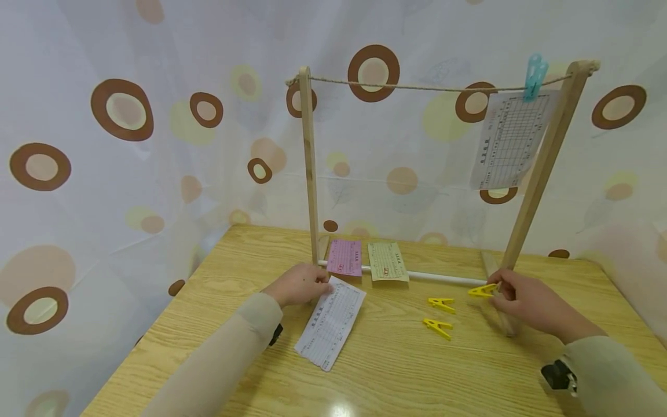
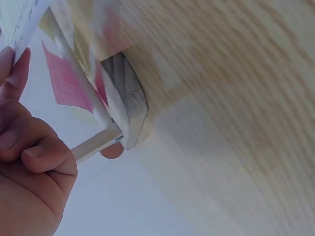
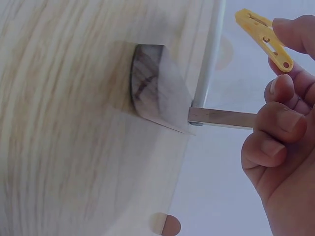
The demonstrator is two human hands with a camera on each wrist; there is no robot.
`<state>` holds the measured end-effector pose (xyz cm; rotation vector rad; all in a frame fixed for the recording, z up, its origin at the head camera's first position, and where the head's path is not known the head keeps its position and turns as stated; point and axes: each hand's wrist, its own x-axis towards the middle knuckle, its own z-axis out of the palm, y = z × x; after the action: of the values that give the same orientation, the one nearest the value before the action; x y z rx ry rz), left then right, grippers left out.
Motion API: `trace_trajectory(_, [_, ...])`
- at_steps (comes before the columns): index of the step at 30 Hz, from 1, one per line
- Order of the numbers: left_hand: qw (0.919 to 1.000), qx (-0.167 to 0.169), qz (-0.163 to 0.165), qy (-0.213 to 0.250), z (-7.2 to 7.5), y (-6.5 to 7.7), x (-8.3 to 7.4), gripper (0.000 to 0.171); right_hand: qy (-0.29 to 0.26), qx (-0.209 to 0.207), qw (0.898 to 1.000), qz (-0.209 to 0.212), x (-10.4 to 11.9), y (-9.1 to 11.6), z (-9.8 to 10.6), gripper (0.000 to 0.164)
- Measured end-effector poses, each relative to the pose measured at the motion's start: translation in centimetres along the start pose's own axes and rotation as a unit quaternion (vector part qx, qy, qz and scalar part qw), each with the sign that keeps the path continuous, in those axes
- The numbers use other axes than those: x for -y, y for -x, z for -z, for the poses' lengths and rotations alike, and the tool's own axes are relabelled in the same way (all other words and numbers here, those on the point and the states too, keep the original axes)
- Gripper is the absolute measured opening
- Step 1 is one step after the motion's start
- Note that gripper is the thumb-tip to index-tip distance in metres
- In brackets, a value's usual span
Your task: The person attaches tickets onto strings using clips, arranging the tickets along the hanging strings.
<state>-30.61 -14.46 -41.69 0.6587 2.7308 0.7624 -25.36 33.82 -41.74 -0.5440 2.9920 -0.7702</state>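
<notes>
My left hand [image 1: 302,285] pinches the top corner of a white printed slip [image 1: 331,323], which hangs tilted over the table. The left wrist view shows the paper [image 2: 17,24] between thumb and finger, other fingers curled. My right hand [image 1: 528,301] pinches a yellow clothespin [image 1: 482,291] by its handle end; in the right wrist view the clothespin [image 3: 266,39] points away from the fingertips. Two more yellow clothespins, one upper [image 1: 442,304] and one lower [image 1: 438,328], lie on the table left of that hand. A blue clothespin [image 1: 534,81] fastens another printed sheet [image 1: 513,139] to the rope [image 1: 417,87].
The rope runs between two wooden posts, left [image 1: 310,168] and right [image 1: 544,162], joined low down by a white rod [image 1: 443,278]. A pink slip [image 1: 345,257] and a pale green slip [image 1: 388,262] lie across the rod. A patterned curtain [image 1: 172,145] stands behind the wooden table [image 1: 396,370].
</notes>
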Motion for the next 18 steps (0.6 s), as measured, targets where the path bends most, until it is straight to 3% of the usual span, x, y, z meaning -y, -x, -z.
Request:
trace_trajectory(10, [0.9982, -0.035, -0.045, -0.021, 0.7, 0.4, -1.5, 0.033, 0.013, -0.016, 1.0, 0.014, 1.0, 0.0, 1.3, 0.034])
trace_trajectory(18, [0.9961, -0.072, -0.05, -0.005, 1.4, 0.4, -2.7, 0.031, 0.01, -0.035, 0.999, 0.025, 2.2, 0.1, 2.1, 0.031])
